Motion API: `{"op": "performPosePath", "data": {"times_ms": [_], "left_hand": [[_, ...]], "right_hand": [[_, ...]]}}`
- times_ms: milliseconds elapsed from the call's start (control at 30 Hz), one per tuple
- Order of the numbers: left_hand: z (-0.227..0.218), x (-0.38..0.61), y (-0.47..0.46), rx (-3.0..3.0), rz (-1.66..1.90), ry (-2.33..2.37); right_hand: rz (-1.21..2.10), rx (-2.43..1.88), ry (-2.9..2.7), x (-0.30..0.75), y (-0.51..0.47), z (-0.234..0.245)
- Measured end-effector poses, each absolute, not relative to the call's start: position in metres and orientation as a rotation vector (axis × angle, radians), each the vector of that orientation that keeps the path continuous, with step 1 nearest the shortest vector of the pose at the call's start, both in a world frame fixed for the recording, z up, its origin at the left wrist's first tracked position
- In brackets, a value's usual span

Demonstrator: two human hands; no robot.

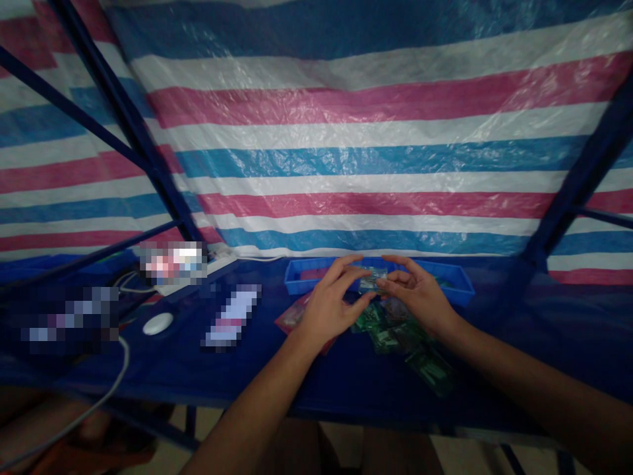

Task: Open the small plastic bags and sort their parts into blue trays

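Between my two hands, just in front of the blue tray (457, 293), is a small clear plastic packet (372, 280). My left hand (332, 305) has its thumb and fingers closed around the packet's left side. On the packet's right edge, my right hand (420, 293) pinches with thumb and fingertips. What the packet contains is too small to make out. Below my hands lies a loose pile of green-tinted packets (383, 336). A red packet (291, 316) lies partly hidden under my left hand.
The blue tabletop (336, 389) carries a blurred-out phone-like item (232, 316), a round white object (158, 323) and a white power strip (198, 274) with cables at the left. A striped plastic sheet (370, 158) and blue metal poles (568, 178) stand behind.
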State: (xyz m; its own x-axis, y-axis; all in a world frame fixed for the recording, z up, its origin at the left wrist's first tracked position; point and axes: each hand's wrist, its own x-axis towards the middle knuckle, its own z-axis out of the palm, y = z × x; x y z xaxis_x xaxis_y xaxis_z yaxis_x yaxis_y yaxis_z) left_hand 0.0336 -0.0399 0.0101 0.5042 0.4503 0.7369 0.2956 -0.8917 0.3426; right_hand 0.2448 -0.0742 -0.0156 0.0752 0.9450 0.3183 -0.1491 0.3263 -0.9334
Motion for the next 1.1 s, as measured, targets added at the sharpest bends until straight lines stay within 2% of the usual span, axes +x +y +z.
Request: {"op": "performPosePath", "data": {"times_ms": [233, 467, 633, 967, 1100], "left_hand": [[0.009, 0.031, -0.034, 2.704, 1.287, 0.561], [0.012, 0.032, -0.04, 2.52, 1.224, 0.75], [0.01, 0.034, -0.042, 2.432, 1.236, 0.796], [0.011, 0.031, -0.041, 2.662, 1.164, 0.548], [0.013, 0.03, -0.041, 2.552, 1.25, 0.639]], "right_hand": [[1.187, -0.924, -1.185, 0.245, -0.076, -0.013], [0.846, -1.008, -1.42, 0.245, -0.08, -0.008], [1.005, -0.979, -1.317, 0.245, -0.078, -0.01], [1.237, -0.916, -1.14, 0.246, -0.078, -0.012], [1.211, -0.923, -1.237, 0.243, -0.082, -0.007]]}}
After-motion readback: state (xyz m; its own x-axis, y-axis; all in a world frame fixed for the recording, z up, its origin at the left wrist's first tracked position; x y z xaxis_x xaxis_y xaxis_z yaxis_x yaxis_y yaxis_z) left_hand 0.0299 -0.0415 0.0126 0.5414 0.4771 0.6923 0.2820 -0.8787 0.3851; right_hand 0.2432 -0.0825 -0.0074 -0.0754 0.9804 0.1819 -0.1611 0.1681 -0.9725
